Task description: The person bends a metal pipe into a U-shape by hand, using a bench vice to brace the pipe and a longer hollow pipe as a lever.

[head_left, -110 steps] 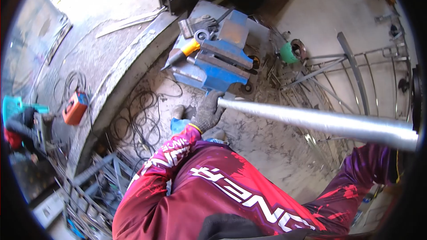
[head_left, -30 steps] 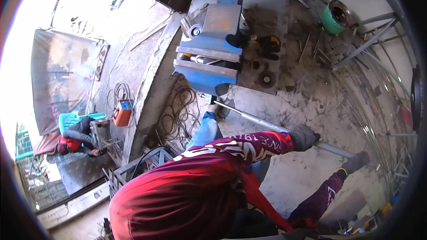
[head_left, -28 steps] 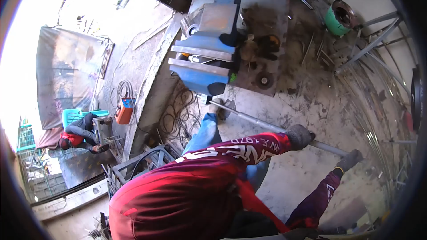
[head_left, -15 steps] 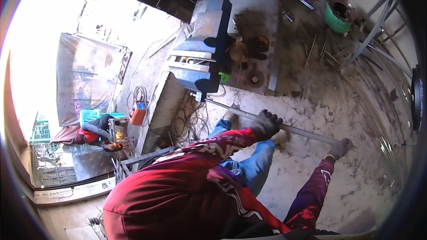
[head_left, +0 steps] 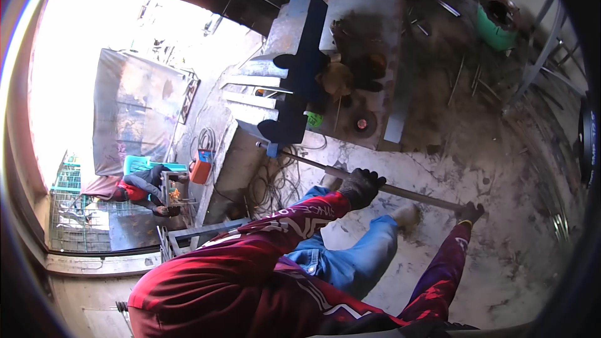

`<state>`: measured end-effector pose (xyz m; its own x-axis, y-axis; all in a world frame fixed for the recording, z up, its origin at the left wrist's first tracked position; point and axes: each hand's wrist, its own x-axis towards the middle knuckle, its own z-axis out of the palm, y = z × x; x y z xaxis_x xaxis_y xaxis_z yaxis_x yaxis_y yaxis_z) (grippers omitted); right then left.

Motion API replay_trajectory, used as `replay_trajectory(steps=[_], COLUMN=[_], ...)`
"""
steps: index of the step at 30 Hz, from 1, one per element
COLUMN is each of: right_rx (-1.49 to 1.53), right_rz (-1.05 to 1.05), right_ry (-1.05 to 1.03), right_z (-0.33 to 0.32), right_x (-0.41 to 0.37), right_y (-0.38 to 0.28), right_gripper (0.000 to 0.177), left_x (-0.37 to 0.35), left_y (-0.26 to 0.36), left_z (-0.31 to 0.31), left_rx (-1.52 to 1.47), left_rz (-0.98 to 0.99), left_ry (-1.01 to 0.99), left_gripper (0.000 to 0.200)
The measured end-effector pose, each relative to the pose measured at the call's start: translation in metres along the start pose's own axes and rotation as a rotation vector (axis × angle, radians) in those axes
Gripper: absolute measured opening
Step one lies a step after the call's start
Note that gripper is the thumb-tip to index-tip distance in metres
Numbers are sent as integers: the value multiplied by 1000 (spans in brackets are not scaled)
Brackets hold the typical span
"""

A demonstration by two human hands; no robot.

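Note:
My left hand point(head_left: 363, 188), in a dark glove, is closed around a long grey pipe point(head_left: 413, 196) near its middle. My right hand point(head_left: 472, 213), gloved with a yellowish cuff, is closed at the pipe's far end. The pipe slopes down to the right across my legs. At its other end a thinner bar point(head_left: 305, 161) runs to the screw head point(head_left: 272, 149) of a large blue bench vise point(head_left: 303, 69). Whether the pipe is sleeved over that bar is hard to tell. The vise is fixed at the edge of a metal table point(head_left: 393, 94).
Dark tools and a round disc point(head_left: 362, 124) lie on the table. Cables point(head_left: 275, 181) coil on the floor below. A green container point(head_left: 496, 22) and metal rods stand at upper right. Outside, a person point(head_left: 147, 186) sits near sparks, beside an orange-and-blue machine point(head_left: 201, 167).
The camera view has shifted, and the background sits farther right and lower. Both hands keep their grip on the pipe and appear slightly farther left and lower.

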<state>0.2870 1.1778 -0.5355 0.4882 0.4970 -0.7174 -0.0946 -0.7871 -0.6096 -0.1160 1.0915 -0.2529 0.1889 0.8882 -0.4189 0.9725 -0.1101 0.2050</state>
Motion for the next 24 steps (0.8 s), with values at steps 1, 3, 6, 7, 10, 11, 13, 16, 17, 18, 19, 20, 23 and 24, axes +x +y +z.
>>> replay_trajectory(steps=[1,3,6,7,10,11,13,16,17,18,19,20,23,24], right_rx=[143,321,385,387,476,418,359,248,238,230,286,341,255,224], right_rz=[-53,-76,-30,-36,69,4,-55,-106,-39,27,-19,-60,16,30], right_ry=[96,219,299,297,272,324,364,350,185,20,-54,-128,-162,-187], right_z=[-8,-33,-48,-50,-59,-58,-45,-20,-9,8,26,41,70,89], right_x=[1,-7,-82,-88,-91,-86,-81,-77,-66,-56,-35,-10,44,62], right_y=[16,36,-4,-10,-11,-8,0,6,4,5,13,28,97,112], right_gripper=[64,82,93,93,96,97,98,90,82,74,64,54,51,50], left_x=[-4,-15,-28,-33,-44,-44,-42,-21,-15,-9,-5,-2,5,10], left_y=[-1,1,-2,-7,-13,-25,-38,-45,-47,-51,-54,-56,-56,-61], left_z=[-1,-7,-19,-20,-44,-33,-22,-18,-13,-8,1,8,22,28], left_rx=[-25,-55,-8,14,73,50,32,-32,-21,-11,-2,7,-55,-56], left_rz=[4,7,-35,-33,-132,-131,-136,-221,-231,-239,-255,-274,-429,-476], left_ry=[-19,-25,-85,-95,-143,-127,-93,-284,-243,-255,-225,-200,-262,-256], left_gripper=[31,34,32,37,39,36,28,25,22,22,21,21,31,36])
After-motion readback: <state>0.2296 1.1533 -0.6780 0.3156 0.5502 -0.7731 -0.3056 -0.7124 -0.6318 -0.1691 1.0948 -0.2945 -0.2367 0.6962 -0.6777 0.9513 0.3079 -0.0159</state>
